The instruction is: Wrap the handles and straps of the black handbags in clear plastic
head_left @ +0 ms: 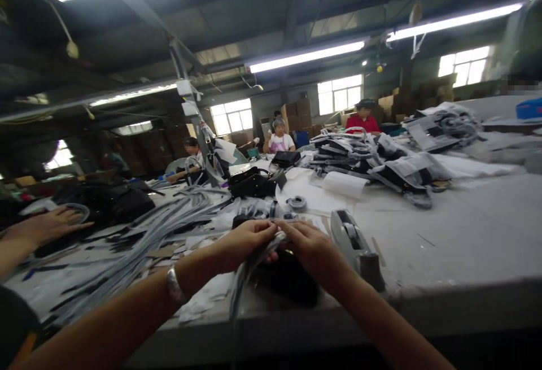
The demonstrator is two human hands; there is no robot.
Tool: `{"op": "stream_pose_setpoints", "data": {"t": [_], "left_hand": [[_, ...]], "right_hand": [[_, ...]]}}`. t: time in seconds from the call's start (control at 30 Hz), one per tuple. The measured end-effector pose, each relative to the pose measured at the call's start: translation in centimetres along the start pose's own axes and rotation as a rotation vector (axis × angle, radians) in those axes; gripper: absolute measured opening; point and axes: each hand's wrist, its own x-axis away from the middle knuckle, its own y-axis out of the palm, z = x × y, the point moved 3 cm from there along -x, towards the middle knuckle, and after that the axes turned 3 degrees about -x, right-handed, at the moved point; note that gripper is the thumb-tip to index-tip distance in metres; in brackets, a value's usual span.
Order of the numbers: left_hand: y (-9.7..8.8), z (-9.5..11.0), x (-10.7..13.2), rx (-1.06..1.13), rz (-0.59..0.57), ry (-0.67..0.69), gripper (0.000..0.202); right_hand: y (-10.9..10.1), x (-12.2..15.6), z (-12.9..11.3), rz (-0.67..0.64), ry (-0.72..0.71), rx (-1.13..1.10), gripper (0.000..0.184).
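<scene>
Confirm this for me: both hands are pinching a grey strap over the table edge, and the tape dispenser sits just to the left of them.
Not quite. In the head view the tape dispenser sits to the right of the hands, not the left. The left hand and right hand do pinch the grey strap over the table edge.

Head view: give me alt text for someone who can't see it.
Both hands, left hand and right hand, pinch a grey strap over a black bag at the edge of a cluttered worktable. A tape dispenser stands right of them; another person's hand rests far left.
</scene>
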Motion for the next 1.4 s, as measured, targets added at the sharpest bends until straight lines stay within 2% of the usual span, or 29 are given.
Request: {"op": "stream_pose_setpoints", "data": {"t": [0.1, 0.2, 0.3, 0.37, 0.43, 0.5, 0.57, 0.63, 0.67, 0.77, 0.83, 0.93, 1.0, 1.07, 1.13, 1.2, 1.27, 1.33, 1.37, 1.4], "left_hand": [[-0.8, -2.3, 2.2, 0.11, -0.042, -0.052, 0.057], [-1.6, -5.4, 5.6, 0.057, -0.138, -0.039, 0.062], [-2.9, -7.0, 8.2, -0.077, -0.044, 0.017, 0.049], [-3.4, -6.5, 9.0, -0.099, 0.022, 0.033, 0.043], [-3.4, -4.9, 9.2, -0.103, 0.021, 0.049, 0.041], [-3.2, -2.7, 9.2, -0.104, -0.009, 0.093, 0.039], [-3.1, -0.8, 9.4, -0.056, -0.027, 0.151, 0.038], [-3.2, -0.1, 9.9, 0.011, -0.038, 0.189, 0.039], [-3.3, -0.3, 10.4, 0.033, -0.052, 0.192, 0.041], [-4.1, -2.6, 12.1, 0.062, -0.141, 0.135, 0.044], [-5.1, -4.8, 13.3, 0.071, -0.139, 0.088, 0.043], [-6.9, -7.3, 14.6, 0.027, -0.008, 0.067, 0.037], [-8.1, -8.1, 15.0, 0.003, 0.066, 0.057, 0.041], [-9.2, -8.3, 15.1, -0.023, 0.14, 0.021, 0.047], [-10.7, -7.6, 15.0, -0.071, 0.301, -0.002, 0.054], [-12.7, -6.0, 15.4, -0.046, 0.549, 0.04, 0.057], [-14.8, -3.4, 16.4, 0.101, 0.792, 0.187, 0.047], [-16.8, -0.3, 17.8, 0.325, 0.942, 0.439, 0.029], [-17.7, 1.3, 18.6, 0.455, 0.976, 0.583, 0.022], [-18.4, 2.8, 19.3, 0.5, 1.009, 0.672, 0.026]], "right_hand": [[-0.4, -0.6, 1.5, -0.042, 0.062, 0.094, 0.04], [-1.2, -0.4, 2.9, 0.008, 0.205, 0.107, 0.038], [-2.0, -0.7, 1.8, 0.005, 0.225, 0.127, 0.043], [-2.5, -1.7, -0.7, -0.03, 0.109, 0.166, 0.06], [-2.6, -3.2, -4.0, -0.118, -0.089, 0.191, 0.073], [-2.2, -4.9, -6.8, -0.264, -0.279, 0.193, 0.07], [-1.8, -6.4, -7.9, -0.4, -0.355, 0.229, 0.061], [-1.9, -7.7, -7.1, -0.438, -0.313, 0.319, 0.058], [-2.3, -8.2, -6.3, -0.407, -0.27, 0.374, 0.058], [-4.5, -8.9, -3.3, -0.195, -0.164, 0.517, 0.058], [-5.9, -8.9, -1.6, -0.107, -0.099, 0.568, 0.055], [-7.4, -8.7, 0.5, -0.076, 0.008, 0.568, 0.049], [-8.2, -8.5, 1.5, -0.08, 0.059, 0.543, 0.05], [-8.9, -8.4, 2.4, -0.099, 0.073, 0.509, 0.054], [-9.4, -8.0, 3.1, -0.109, 0.075, 0.472, 0.058], [-9.5, -7.1, 3.8, -0.112, 0.076, 0.429, 0.058], [-8.6, -5.4, 4.7, -0.123, 0.091, 0.396, 0.052], [-6.7, -3.1, 5.5, -0.15, 0.111, 0.374, 0.045], [-5.7, -1.9, 5.8, -0.154, 0.118, 0.361, 0.04], [-4.7, -0.8, 6.0, -0.167, 0.126, 0.333, 0.037]]}}
